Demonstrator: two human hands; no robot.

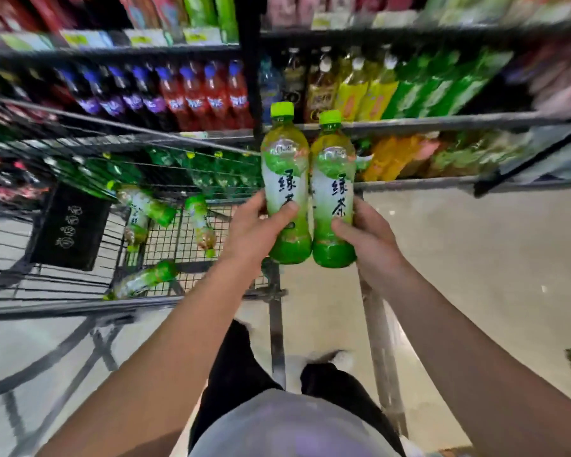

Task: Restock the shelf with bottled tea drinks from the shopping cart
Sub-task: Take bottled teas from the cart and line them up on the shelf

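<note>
Green tea bottles (285, 179) stand upright, caps up, touching, gripped in both hands (254, 225).

Upper shelf goods (185, 11) blurred, cut off above.

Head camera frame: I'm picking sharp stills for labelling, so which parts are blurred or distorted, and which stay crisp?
Head view: the two green-capped green tea bottles and both hands are crisp; the stocked metal shelves smear with motion blur toward the edges; the wire shopping cart bends from wide-angle distortion.
</note>
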